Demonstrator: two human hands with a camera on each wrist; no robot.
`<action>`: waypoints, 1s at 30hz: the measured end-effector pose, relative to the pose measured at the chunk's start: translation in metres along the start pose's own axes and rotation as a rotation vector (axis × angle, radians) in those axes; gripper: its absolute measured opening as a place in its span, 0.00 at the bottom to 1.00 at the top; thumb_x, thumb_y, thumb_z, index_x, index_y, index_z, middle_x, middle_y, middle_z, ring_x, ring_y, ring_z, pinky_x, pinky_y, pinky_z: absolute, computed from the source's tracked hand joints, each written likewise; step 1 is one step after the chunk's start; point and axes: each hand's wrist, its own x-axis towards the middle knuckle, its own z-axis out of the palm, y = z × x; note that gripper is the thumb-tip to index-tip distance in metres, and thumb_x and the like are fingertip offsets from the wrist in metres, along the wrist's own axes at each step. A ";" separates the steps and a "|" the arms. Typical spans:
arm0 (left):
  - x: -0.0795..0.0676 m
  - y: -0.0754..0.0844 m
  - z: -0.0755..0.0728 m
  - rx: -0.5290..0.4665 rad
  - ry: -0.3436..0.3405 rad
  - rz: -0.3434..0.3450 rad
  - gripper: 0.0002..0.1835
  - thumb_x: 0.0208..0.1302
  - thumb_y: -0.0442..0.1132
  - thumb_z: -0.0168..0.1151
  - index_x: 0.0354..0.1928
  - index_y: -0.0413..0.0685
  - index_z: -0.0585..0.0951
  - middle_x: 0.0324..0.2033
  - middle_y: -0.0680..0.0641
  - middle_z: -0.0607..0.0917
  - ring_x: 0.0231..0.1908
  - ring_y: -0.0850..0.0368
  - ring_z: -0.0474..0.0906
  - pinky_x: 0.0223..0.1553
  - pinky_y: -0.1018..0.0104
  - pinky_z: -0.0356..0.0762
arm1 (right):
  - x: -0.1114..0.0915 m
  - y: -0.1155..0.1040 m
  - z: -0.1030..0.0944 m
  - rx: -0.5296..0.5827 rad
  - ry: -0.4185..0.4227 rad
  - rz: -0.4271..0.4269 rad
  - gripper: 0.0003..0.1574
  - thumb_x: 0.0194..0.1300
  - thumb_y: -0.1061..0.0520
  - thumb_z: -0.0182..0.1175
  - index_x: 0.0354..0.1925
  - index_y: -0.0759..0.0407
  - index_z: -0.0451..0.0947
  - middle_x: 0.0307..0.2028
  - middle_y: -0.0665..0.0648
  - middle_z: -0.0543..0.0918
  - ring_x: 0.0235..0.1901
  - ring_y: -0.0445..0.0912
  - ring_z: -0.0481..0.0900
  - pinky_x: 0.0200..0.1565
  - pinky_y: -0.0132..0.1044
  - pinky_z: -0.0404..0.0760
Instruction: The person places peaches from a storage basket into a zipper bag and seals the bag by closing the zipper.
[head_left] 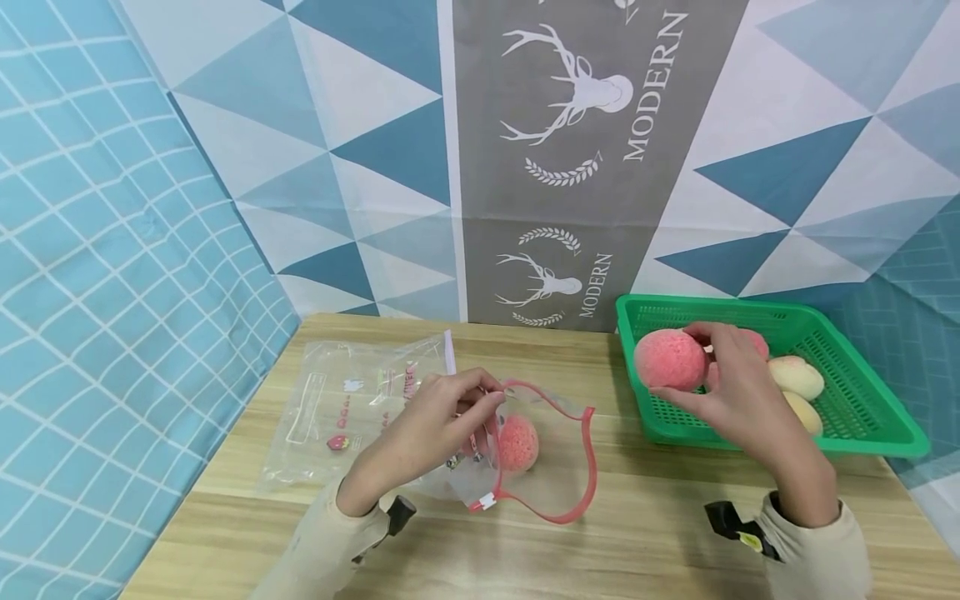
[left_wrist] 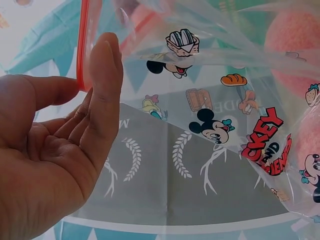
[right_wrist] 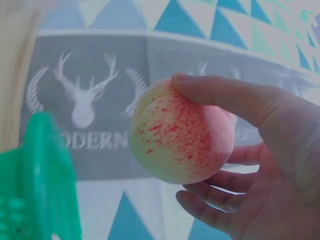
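My left hand (head_left: 453, 412) pinches the red zip edge of a clear plastic slider bag (head_left: 588, 467), whose mouth stands wide apart. Cartoon prints cover the bag in the left wrist view, where its red edge (left_wrist: 85, 45) lies between thumb and fingers. Through the plastic shows a pink peach (head_left: 517, 443). Over the left part of the green basket, my right hand (head_left: 738, 400) holds another peach (head_left: 670, 360) between thumb and fingers. That peach (right_wrist: 180, 132) is pale with red speckles in the right wrist view, with the basket's edge beside it.
The green basket (head_left: 888, 412) at the right holds another pink fruit (head_left: 753, 343) and pale yellow fruits (head_left: 797, 377). A second clear bag (head_left: 315, 433) with a strawberry print lies flat at the left. Patterned cloth (head_left: 390, 150) hangs behind the wooden table (head_left: 630, 550).
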 end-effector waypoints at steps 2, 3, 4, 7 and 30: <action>0.000 0.000 0.000 -0.002 -0.001 -0.001 0.09 0.65 0.47 0.50 0.38 0.54 0.76 0.20 0.55 0.79 0.15 0.60 0.76 0.16 0.66 0.75 | -0.003 -0.011 -0.002 0.015 0.039 -0.051 0.52 0.33 0.46 0.75 0.54 0.61 0.63 0.46 0.55 0.70 0.45 0.49 0.65 0.32 0.41 0.73; 0.000 0.000 0.000 -0.003 0.000 -0.001 0.08 0.65 0.47 0.50 0.38 0.54 0.76 0.20 0.55 0.79 0.15 0.60 0.76 0.16 0.66 0.75 | -0.004 -0.016 -0.002 0.028 0.059 -0.077 0.51 0.32 0.47 0.76 0.54 0.60 0.64 0.46 0.54 0.70 0.44 0.46 0.66 0.33 0.37 0.73; 0.000 0.000 0.000 -0.006 -0.001 -0.002 0.08 0.65 0.47 0.50 0.38 0.54 0.76 0.20 0.55 0.79 0.15 0.60 0.76 0.16 0.66 0.75 | -0.005 -0.023 -0.002 0.048 0.079 -0.109 0.51 0.30 0.48 0.76 0.53 0.60 0.65 0.47 0.53 0.71 0.44 0.44 0.67 0.34 0.33 0.73; -0.001 0.001 0.000 -0.007 0.002 -0.004 0.07 0.65 0.45 0.50 0.38 0.54 0.75 0.20 0.55 0.79 0.15 0.59 0.76 0.16 0.66 0.74 | -0.009 -0.043 0.000 0.123 0.104 -0.208 0.52 0.27 0.51 0.78 0.53 0.58 0.66 0.48 0.50 0.71 0.43 0.40 0.68 0.39 0.23 0.71; -0.001 0.005 0.003 0.115 0.078 0.078 0.09 0.66 0.46 0.47 0.37 0.53 0.75 0.16 0.54 0.76 0.10 0.67 0.67 0.10 0.71 0.66 | -0.037 -0.119 0.083 0.095 -0.114 -0.503 0.45 0.42 0.42 0.69 0.58 0.50 0.65 0.55 0.45 0.70 0.52 0.39 0.63 0.48 0.38 0.69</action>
